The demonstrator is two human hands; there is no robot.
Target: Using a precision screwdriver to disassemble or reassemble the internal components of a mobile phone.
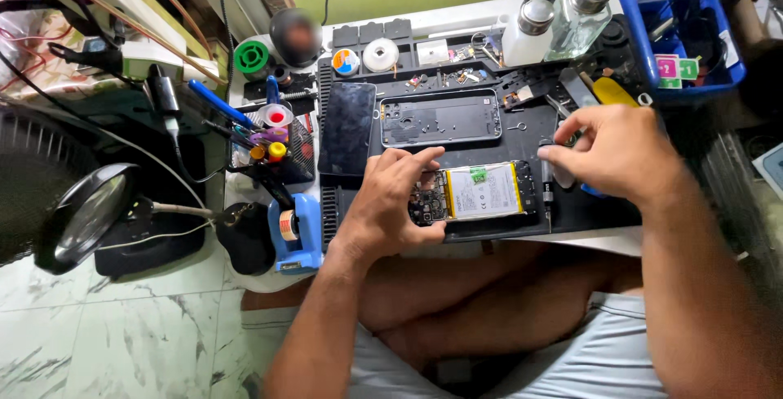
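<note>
The left hand [394,199] rests on the near edge of the black work mat [571,211] that covers the table, fingers curled over the left end of an opened phone [477,195], pinning it flat, with the forefinger stretched along its upper edge. The phone lies face down, back removed, showing a white battery [487,192] with yellow borders and dark circuit parts at both ends. The right hand [616,154] hovers just right of the phone, its fingers bunched together and pinching a slim screwdriver [547,189] whose shaft points down toward the mat beside the phone's right end. Above the phone lies a detached back frame [440,118], and to its left a dark screen panel [347,128]. Two clear bottles [563,19] with metal caps stand at the far side of the mat, near a blue bin [644,48]. At the left, a magnifier lamp [88,215] leans over the marble floor [122,334], and a blue tape dispenser [294,232] stands at the table's corner.
</note>
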